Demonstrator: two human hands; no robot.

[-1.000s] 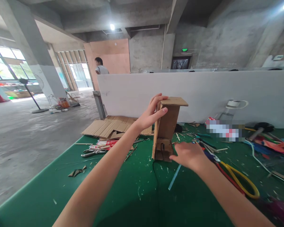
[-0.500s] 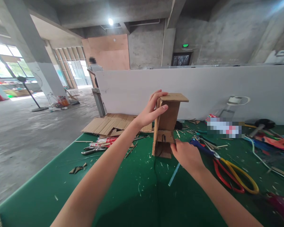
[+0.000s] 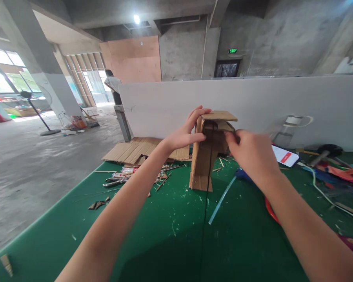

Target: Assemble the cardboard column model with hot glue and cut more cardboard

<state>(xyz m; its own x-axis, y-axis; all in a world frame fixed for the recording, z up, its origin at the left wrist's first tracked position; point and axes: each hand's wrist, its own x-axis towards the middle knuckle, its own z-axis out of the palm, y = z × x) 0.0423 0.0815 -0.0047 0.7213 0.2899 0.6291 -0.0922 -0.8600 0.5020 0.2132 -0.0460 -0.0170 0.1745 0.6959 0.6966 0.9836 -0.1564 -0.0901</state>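
Observation:
An upright cardboard frame (image 3: 197,172), with an open front and a flap on top, stands on the green table. My left hand (image 3: 186,134) grips its upper left side, fingers over the top and thumb at the front edge. Just under the top flap, my right hand (image 3: 251,152) pinches the right edge of a small cardboard panel (image 3: 223,126). A black cord (image 3: 206,207) hangs from this panel down inside the frame and runs over the table towards me. The far side of the panel is hidden.
Flat cardboard sheets (image 3: 129,152), pliers (image 3: 116,181) and scraps lie to the left. On the right are a translucent stick (image 3: 222,200) beside a blue tool, a red handle (image 3: 270,209) and a phone (image 3: 286,156). A white board (image 3: 241,105) borders the back. A person (image 3: 113,84) stands beyond.
My right hand has risen from low in the frame to just under its top, bringing the small cardboard panel and cord up. My left hand keeps its grip on the frame.

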